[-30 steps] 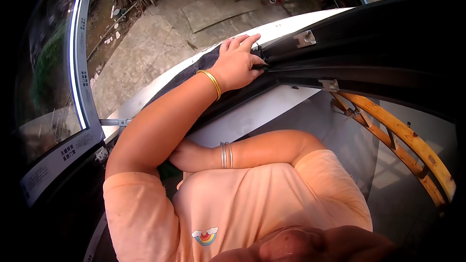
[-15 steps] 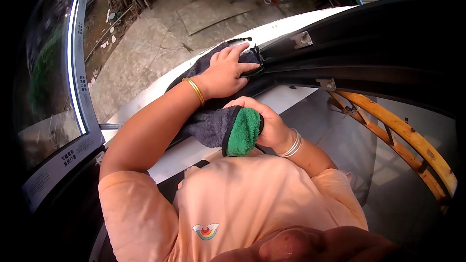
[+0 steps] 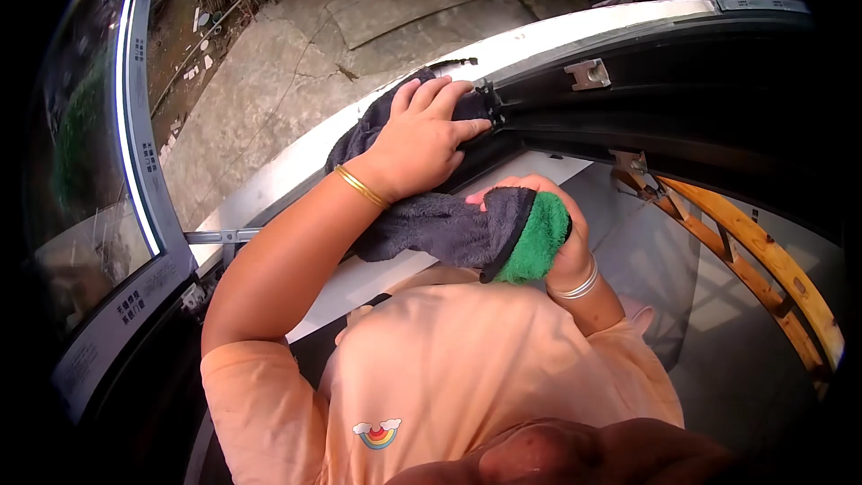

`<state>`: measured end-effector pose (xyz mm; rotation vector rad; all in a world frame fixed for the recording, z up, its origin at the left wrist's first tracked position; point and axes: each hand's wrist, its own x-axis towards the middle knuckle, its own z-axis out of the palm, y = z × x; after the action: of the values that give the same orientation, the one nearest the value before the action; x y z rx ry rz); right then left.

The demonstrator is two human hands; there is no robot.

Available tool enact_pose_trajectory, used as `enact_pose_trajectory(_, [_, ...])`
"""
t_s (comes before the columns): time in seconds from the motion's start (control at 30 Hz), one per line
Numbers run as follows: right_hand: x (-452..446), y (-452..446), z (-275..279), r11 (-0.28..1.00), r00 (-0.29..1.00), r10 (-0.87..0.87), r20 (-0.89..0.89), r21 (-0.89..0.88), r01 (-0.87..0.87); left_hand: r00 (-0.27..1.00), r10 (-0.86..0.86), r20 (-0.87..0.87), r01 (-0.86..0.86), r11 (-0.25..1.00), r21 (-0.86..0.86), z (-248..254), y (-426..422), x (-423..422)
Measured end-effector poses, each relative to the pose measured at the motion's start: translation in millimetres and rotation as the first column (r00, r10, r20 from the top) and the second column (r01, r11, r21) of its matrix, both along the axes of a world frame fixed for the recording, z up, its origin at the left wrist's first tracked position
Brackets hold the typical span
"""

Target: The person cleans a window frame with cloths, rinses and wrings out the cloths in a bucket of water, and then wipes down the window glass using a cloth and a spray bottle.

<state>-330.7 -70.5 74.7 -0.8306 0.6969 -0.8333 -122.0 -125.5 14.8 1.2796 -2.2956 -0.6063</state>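
Observation:
A microfiber cloth (image 3: 449,224), dark grey on one side and green on the other, stretches from the black window frame back toward my chest. My left hand (image 3: 426,135), with gold bangles at its wrist, lies on the cloth's far part with fingers spread, pressing it against the frame. The index fingertip touches a small black fitting (image 3: 494,106) on the frame. Closed around the cloth's near end is my right hand (image 3: 575,242), wearing silver bangles. The folded green edge shows beside its palm, and some of its fingers are hidden behind the cloth.
An opened window sash (image 3: 135,126) with printed film stands at the left, joined by a metal stay (image 3: 220,236). Metal clips (image 3: 588,74) sit on the black frame (image 3: 682,63). A wooden ladder (image 3: 754,269) leans at the right. Below outside lies a concrete yard (image 3: 269,72).
My left hand has slid slightly right along the frame with the cloth. My right hand has moved right, drawing out more of the cloth. The view has shifted a little.

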Motion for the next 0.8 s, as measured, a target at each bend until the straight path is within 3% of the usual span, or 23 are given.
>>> enact_pose_trajectory(0.13, [-11.3, 4.5, -12.9, 0.995, 0.989, -0.044, 0.139, 0.1, 0.03, 0.995, -0.016, -0.103, 0.027, 0.994, 0.101, -10.3, -19.2, -14.6])
enact_pose_trajectory(0.2, [-10.1, 2.1, -14.2, 0.952, 0.945, -0.189, 0.267, 0.284, 0.11, 0.997, -0.004, -0.08, 0.007, 0.999, 0.038, -9.3, -21.6, -18.1])
enact_pose_trajectory(0.27, [-7.6, -1.4, -16.5, 0.949, 0.955, -0.201, 0.22, 0.287, 0.134, 1.0, -0.003, 0.023, 0.004, 0.997, -0.074, -6.2, -22.2, -24.1])
enact_pose_trajectory(0.33, [0.2, -5.2, -14.0, 0.914, 0.918, -0.235, 0.319, 0.395, 0.097, 0.999, 0.027, 0.047, -0.021, 0.993, -0.117, -6.0, -19.9, -29.9])
enact_pose_trajectory(0.4, [4.7, -8.6, -8.1, 0.949, 0.951, -0.176, 0.254, 0.302, 0.095, 0.992, 0.03, 0.122, -0.014, 0.991, -0.131, -4.2, -18.7, -27.9])
enact_pose_trajectory(0.5, [3.9, -6.3, -3.4, 0.989, 0.984, -0.083, 0.161, 0.136, 0.061, 0.995, 0.059, 0.082, -0.048, 0.989, -0.137, -1.3, -9.5, -17.0])
enact_pose_trajectory(0.6, [-5.8, -1.0, -10.2, 0.977, 0.991, -0.078, 0.105, 0.208, 0.055, 0.995, 0.08, 0.059, -0.074, 0.992, -0.099, 6.3, 4.6, 1.0])
enact_pose_trajectory(0.63, [-12.3, -2.2, -21.0, 0.979, 0.964, -0.075, 0.255, 0.2, 0.023, 0.994, 0.089, 0.067, -0.083, 0.993, -0.086, 8.2, 9.7, 8.2])
enact_pose_trajectory(0.8, [-16.8, -6.8, -45.6, 0.906, 0.949, -0.131, 0.288, 0.423, -0.003, 0.97, 0.152, 0.189, -0.153, 0.988, -0.012, 26.7, 39.3, 44.4])
